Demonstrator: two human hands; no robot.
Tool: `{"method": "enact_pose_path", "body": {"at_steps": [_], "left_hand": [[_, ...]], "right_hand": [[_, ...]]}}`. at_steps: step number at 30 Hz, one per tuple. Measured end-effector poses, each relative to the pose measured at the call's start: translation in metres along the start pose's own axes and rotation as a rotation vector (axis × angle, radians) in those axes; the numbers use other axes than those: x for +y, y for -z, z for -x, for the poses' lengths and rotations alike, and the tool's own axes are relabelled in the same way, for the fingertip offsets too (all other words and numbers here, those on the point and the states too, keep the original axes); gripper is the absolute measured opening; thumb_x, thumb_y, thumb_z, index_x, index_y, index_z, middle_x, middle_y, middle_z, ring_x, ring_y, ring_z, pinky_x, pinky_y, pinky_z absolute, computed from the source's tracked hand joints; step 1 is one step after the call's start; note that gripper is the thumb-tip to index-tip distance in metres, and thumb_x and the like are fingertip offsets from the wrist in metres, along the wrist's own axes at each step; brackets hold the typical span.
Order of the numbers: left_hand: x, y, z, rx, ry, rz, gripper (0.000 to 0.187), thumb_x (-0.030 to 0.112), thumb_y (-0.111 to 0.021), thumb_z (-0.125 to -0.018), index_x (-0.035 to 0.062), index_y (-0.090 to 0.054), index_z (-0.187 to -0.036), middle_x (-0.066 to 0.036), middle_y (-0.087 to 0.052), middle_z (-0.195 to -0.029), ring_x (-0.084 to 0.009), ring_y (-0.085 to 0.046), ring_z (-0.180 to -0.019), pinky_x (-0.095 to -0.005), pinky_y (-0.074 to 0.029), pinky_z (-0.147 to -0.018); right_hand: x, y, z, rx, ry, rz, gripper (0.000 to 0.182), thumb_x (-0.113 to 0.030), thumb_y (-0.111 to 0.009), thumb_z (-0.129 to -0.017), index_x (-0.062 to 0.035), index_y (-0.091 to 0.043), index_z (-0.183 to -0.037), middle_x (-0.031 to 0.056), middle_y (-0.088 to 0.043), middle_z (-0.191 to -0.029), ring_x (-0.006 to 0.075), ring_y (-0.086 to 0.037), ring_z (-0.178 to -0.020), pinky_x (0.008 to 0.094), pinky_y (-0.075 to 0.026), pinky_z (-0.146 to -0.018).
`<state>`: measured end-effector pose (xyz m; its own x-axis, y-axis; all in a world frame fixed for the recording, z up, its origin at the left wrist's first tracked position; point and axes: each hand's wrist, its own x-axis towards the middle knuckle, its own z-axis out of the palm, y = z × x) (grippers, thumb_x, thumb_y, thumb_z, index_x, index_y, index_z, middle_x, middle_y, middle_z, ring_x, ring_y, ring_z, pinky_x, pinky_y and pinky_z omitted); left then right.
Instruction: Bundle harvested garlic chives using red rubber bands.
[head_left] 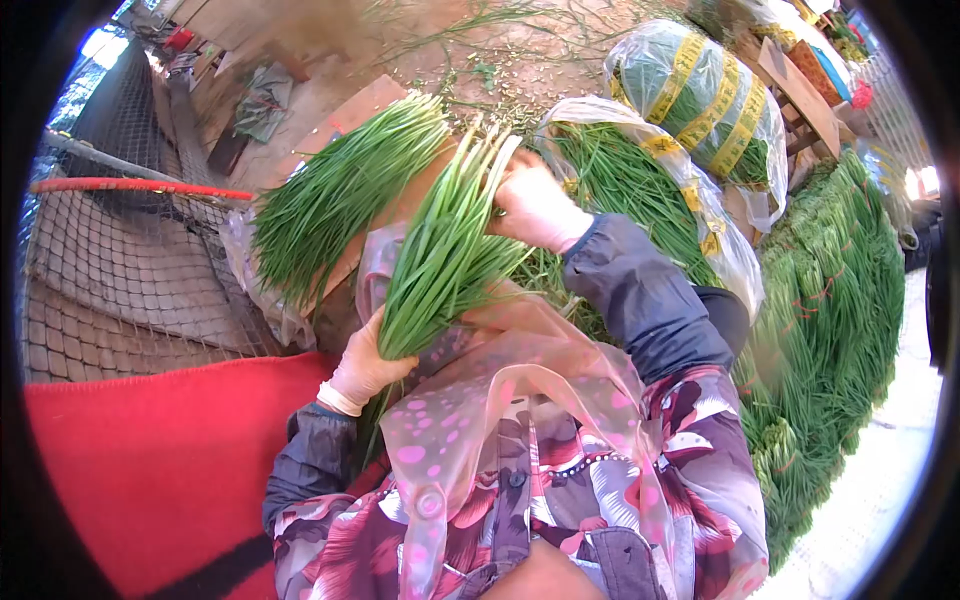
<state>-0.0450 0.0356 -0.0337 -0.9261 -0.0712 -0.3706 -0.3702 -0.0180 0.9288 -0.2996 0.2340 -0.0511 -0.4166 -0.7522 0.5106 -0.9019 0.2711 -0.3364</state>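
Observation:
A bunch of garlic chives [437, 265] slants across the middle of the view, with its pale stem ends pointing up and away from me. My left hand [367, 368], in a thin glove with a light cuff, is closed around the lower, leafy part. Up at the white ends, my right hand [540, 205] has its fingers bent against the stems on the bunch's right side; some fingertips are hidden. A second pile of garlic chives [350, 195] lies on a board [365, 100] just left of the held bunch.
At right, an open plastic bag [735, 255] holds more chives. Behind it stands a full bag wrapped in yellow tape [690, 90]. A long heap of tied chives [830, 330] runs down the right side. Netting [120, 260] and a red blanket [170, 440] are at left.

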Motion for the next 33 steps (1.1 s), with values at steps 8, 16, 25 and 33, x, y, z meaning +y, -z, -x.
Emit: {"method": "enact_pose_path", "body": {"at_steps": [8,16,25,33], "left_hand": [[0.013,0.020,0.013,-0.068,0.097,-0.066,0.077,-0.007,-0.071,-0.069,0.0015,-0.038,-0.139,-0.004,-0.056,-0.125,-0.0131,-0.052,-0.113,-0.0296,-0.040,-0.099],[0.028,0.044,0.040,0.009,0.168,0.154,0.064,-0.005,-0.070,-0.069,0.0015,-0.049,-0.129,-0.006,-0.061,-0.114,-0.0149,-0.058,-0.101,-0.0278,-0.047,-0.086],[0.067,0.013,0.011,0.220,-0.062,0.259,0.041,-0.002,-0.068,-0.070,0.0022,-0.056,-0.109,-0.011,-0.062,-0.081,-0.0157,-0.057,-0.049,-0.0248,-0.047,-0.044],[0.042,-0.043,-0.038,0.193,-0.304,-0.441,0.084,-0.001,-0.068,-0.075,0.0098,-0.026,-0.147,-0.015,-0.059,-0.119,-0.0244,-0.063,-0.100,-0.0341,-0.049,-0.087]], "right_hand": [[0.033,-0.010,0.020,-0.191,-0.498,0.069,0.016,-0.026,-0.060,-0.082,-0.0143,-0.070,-0.087,0.0126,-0.067,-0.076,0.0323,-0.066,-0.073,0.0430,-0.052,-0.072],[0.122,0.031,0.164,-1.006,-0.721,0.498,0.038,-0.036,-0.066,-0.079,-0.0001,-0.069,-0.091,0.0169,-0.069,-0.087,0.0330,-0.067,-0.085,0.0411,-0.053,-0.076],[0.013,0.041,0.092,-0.674,-0.915,-1.029,0.050,-0.018,-0.063,-0.085,-0.0047,-0.053,-0.132,0.0128,-0.066,-0.114,0.0145,-0.064,-0.099,0.0294,-0.050,-0.087],[-0.054,-0.011,0.039,-0.006,-0.368,-2.448,0.088,-0.053,-0.072,-0.074,-0.0093,-0.036,-0.142,0.0095,-0.047,-0.140,0.0255,-0.046,-0.127,0.0445,-0.034,-0.110]]}}
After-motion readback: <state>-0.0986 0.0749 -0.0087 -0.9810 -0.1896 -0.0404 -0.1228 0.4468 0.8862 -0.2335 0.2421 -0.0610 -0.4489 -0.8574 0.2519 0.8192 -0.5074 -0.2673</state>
